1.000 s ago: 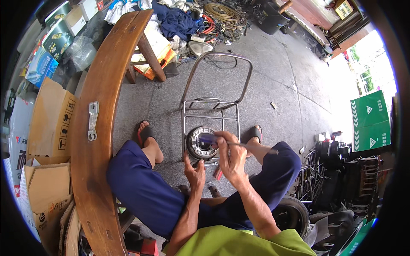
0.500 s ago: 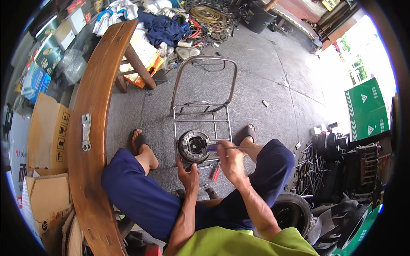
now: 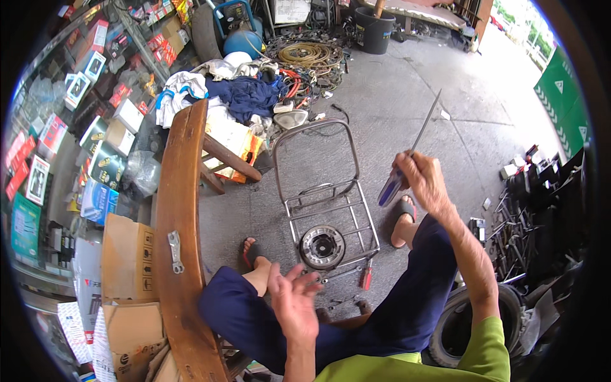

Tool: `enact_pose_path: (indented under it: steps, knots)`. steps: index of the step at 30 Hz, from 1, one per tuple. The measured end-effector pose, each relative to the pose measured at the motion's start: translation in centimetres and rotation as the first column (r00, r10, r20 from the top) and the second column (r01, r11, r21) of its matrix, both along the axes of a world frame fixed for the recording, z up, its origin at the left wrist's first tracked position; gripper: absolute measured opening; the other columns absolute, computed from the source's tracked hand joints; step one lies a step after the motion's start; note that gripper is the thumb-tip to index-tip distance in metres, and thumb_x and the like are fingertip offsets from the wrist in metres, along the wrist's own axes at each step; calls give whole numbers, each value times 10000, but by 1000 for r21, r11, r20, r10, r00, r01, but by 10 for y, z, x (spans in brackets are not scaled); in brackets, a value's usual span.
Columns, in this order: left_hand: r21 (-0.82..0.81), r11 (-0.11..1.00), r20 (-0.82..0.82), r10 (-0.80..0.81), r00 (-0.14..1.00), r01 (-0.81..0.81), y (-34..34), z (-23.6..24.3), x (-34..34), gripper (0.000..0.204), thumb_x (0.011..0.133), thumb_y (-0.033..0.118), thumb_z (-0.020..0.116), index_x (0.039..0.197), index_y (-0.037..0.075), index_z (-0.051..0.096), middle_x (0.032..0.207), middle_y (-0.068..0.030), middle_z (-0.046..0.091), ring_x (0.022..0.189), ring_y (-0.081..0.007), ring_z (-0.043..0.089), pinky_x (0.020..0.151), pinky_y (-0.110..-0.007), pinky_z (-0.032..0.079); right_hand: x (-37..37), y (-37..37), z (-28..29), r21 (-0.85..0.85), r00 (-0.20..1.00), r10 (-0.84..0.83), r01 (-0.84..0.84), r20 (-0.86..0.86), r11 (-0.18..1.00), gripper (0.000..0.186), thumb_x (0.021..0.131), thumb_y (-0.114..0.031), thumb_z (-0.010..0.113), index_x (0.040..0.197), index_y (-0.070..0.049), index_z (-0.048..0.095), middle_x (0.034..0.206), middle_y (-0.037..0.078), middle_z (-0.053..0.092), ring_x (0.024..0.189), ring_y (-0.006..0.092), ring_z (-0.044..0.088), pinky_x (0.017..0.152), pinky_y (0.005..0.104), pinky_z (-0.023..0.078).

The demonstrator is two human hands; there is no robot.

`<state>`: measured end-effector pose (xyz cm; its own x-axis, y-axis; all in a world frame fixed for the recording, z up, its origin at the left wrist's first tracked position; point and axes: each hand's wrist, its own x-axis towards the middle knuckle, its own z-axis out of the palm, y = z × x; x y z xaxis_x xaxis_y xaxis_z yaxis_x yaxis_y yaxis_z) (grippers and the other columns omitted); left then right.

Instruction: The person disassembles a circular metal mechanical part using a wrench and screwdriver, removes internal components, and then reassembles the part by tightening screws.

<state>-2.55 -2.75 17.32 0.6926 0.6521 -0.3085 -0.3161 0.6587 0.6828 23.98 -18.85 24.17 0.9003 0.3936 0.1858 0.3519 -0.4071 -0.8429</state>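
My right hand is raised over the right side and closed around a screwdriver. Its long thin blade points up and away, while the blue-purple handle sticks out below my fingers. My left hand is empty, palm up with fingers spread, above my left knee. A round metal hub-like part with a ringed face and dark centre rests on the near end of a tubular metal frame, and neither hand touches it. Beside the frame lies a red-handled tool on the floor.
A wooden bench with a flat metal bracket-like piece on it runs along my left. Past it stand cardboard boxes. Hoses and clothes are heaped ahead. At right lie a tyre and many loose tools.
My left hand has let go of the round metal part and opened toward me. My right hand has lifted the screwdriver away from the part, up and to the right. The view has also shifted.
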Motion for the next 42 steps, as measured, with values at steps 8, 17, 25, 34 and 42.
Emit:
enact_pose_path:
  steps: [8, 17, 25, 34, 42]
  knots:
    - [-203, 592, 853, -283, 438, 780, -50, 164, 43, 807, 951, 660, 338, 1548, 148, 159, 1438, -231, 389, 1082, -369, 567, 793, -453, 484, 14, -31, -31, 123, 977, -155, 173, -145, 977, 456, 993, -389, 517, 849, 27, 636, 586, 64, 582, 432, 114, 559, 394, 256, 408]
    - [-160, 568, 828, -368, 423, 808, -76, 145, 53, 778, 940, 625, 360, 1520, 136, 189, 1406, -228, 406, 1067, -366, 571, 794, -450, 486, 2, -53, -38, 14, 988, -148, 149, -42, 989, 437, 1009, -350, 529, 857, 46, 635, 598, 52, 560, 447, 108, 541, 416, 279, 408]
    - [-105, 651, 773, -423, 474, 752, -60, 134, 48, 753, 930, 594, 381, 1496, 125, 215, 1378, -224, 420, 1053, -364, 575, 794, -446, 487, 7, -54, -35, -5, 977, -195, 195, -84, 981, 428, 1017, -348, 514, 873, 39, 628, 627, 66, 585, 446, 94, 532, 420, 261, 413]
    - [-94, 704, 751, -414, 514, 704, -38, 123, 41, 724, 920, 559, 403, 1468, 113, 245, 1346, -221, 437, 1038, -360, 578, 795, -442, 489, -3, -21, -35, -105, 996, -88, 90, 21, 990, 379, 1009, -288, 531, 864, 49, 628, 569, 71, 543, 451, 135, 554, 436, 301, 427]
    - [-66, 726, 742, -423, 521, 684, -33, 122, 35, 698, 910, 528, 423, 1443, 102, 272, 1318, -218, 451, 1024, -358, 582, 796, -439, 491, -15, -6, -38, -94, 999, -20, 24, 45, 995, 363, 1011, -268, 531, 849, 46, 614, 572, 71, 550, 452, 138, 570, 431, 288, 427]
